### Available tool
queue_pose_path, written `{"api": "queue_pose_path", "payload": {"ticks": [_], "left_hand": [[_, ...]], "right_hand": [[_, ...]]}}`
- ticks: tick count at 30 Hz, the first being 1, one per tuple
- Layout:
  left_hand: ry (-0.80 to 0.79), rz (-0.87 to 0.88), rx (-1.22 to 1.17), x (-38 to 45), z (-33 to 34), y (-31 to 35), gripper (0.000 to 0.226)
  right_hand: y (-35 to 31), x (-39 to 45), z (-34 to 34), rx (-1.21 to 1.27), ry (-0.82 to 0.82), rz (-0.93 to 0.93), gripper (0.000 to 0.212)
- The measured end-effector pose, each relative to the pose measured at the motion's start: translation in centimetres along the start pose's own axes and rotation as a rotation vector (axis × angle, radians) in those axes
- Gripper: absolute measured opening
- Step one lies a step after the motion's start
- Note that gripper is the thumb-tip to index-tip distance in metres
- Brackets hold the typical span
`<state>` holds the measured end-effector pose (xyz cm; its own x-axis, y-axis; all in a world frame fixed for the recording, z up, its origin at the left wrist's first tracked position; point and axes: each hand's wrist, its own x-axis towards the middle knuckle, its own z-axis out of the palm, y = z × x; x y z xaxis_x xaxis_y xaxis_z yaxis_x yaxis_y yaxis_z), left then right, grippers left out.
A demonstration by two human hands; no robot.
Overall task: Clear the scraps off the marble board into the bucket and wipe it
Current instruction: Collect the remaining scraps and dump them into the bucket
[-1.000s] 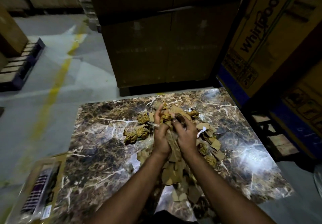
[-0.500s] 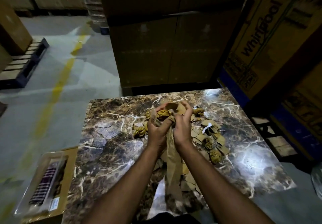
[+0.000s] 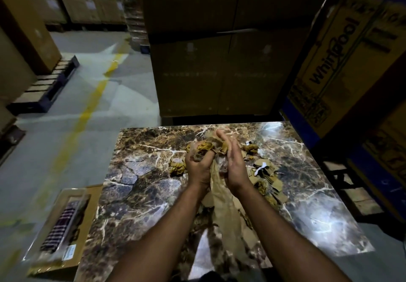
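The left hand [image 3: 197,167] grips and the flatter right hand [image 3: 234,167] presses a light, crumpled bundle of paper scraps [image 3: 211,146] above the marble board [image 3: 136,183], best cupped from both sides.

glossy veined marble board [image 3: 140,194], crumpled matt brown paper scraps [image 3: 267,177], cardboard boxes [image 3: 211,73], clear plastic pkg [image 3: 55,227]

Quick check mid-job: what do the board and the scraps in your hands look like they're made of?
Board: polished marble or a marble-look slab, dark brown with white veins; glossy, since it mirrors the light.
Scraps: look like brown kraft paper and thin cardboard, matte, some crumpled into balls, some flat cut pieces; a long limp strip hangs between the left hand and right hand.
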<state>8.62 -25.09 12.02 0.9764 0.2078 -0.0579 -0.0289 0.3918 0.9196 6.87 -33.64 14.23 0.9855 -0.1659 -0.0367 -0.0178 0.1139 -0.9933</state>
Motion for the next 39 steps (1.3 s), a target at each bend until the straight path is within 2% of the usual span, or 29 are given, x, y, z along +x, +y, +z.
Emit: {"api": "queue_pose_path", "payload": {"ticks": [3, 7, 10, 11, 13, 15, 17, 19, 20, 21, 23, 24, 25, 26, 27, 30, 33, 35, 37, 39], "left_hand": [[0.019, 0.007, 0.006, -0.2, 1.4, 0.0, 0.017], [0.142, -0.116, -0.033, -0.6, 2.8, -0.5, 0.024], [0.190, -0.164, -0.082, -1.2, 3.7, -0.3, 0.051], [0.209, -0.150, -0.084, -1.1, 3.9, -0.2, 0.043], [0.218, -0.112, -0.092, -0.9, 4.2, 0.1, 0.033], [0.233, -0.115, -0.116, -0.5, 4.1, 0.3, 0.039], [0.277, -0.129, -0.118, -0.4, 4.0, 0.4, 0.053], [0.323, -0.135, -0.144, -0.1, 3.9, 0.3, 0.038], [0.329, -0.144, -0.160, 0.0, 4.0, 0.6, 0.025], [0.327, -0.150, -0.180, 0.0, 4.2, 0.8, 0.018], [0.328, -0.166, -0.245, -0.1, 4.5, 1.2, 0.021], [0.328, -0.185, -0.280, -0.1, 4.5, 1.2, 0.020], [0.311, -0.213, -0.325, -0.3, 4.5, 1.1, 0.016], [0.291, -0.230, -0.369, -0.3, 4.4, 0.9, 0.016], [0.269, -0.231, -0.399, -0.4, 4.2, 0.7, 0.028], [0.221, -0.224, -0.400, -0.7, 4.3, 0.1, 0.052], [0.234, -0.203, -0.395, -1.1, 4.6, -0.6, 0.053], [0.241, -0.206, -0.407, -1.2, 4.6, -1.5, 0.050], [0.229, -0.209, -0.401, -1.5, 4.7, -2.2, 0.047], [0.243, -0.210, -0.338, -2.1, 4.8, -2.6, 0.050]], "right_hand": [[-0.6, 0.1, -1.5, 0.098, 0.010, 0.047, 0.060], [-0.2, 0.4, -3.3, 0.190, 0.064, 0.018, 0.056], [0.2, 0.4, -4.6, 0.215, 0.079, 0.020, 0.058], [0.4, 0.3, -5.1, 0.218, 0.064, 0.030, 0.059], [0.3, -0.2, -6.0, 0.190, 0.020, 0.047, 0.077], [0.1, -1.2, -6.8, 0.055, -0.051, 0.024, 0.087], [0.0, -2.5, -8.0, -0.144, -0.192, 0.025, 0.098], [0.4, -3.7, -9.2, -0.441, -0.365, 0.098, 0.115], [0.7, -4.0, -9.6, -0.596, -0.397, 0.121, 0.112], [1.2, -4.0, -10.2, -0.662, -0.395, 0.148, 0.096], [2.1, -3.1, -11.4, -0.561, -0.376, 0.232, 0.041], [2.3, -2.4, -11.9, -0.476, -0.374, 0.316, 0.021], [2.5, -1.7, -12.3, -0.379, -0.371, 0.430, 0.014], [2.4, -1.1, -12.5, -0.306, -0.358, 0.550, 0.017], [2.3, -0.6, -12.6, -0.237, -0.327, 0.647, 0.023], [2.5, 1.1, -12.1, 0.083, -0.172, 0.793, 0.032], [2.2, 1.5, -10.5, 0.377, -0.067, 0.790, 0.040], [1.4, 1.3, -9.2, 0.509, 0.003, 0.707, 0.043], [0.5, 1.5, -8.0, 0.575, 0.075, 0.599, 0.034], [0.0, 1.7, -6.9, 0.539, 0.116, 0.500, 0.030]]}}
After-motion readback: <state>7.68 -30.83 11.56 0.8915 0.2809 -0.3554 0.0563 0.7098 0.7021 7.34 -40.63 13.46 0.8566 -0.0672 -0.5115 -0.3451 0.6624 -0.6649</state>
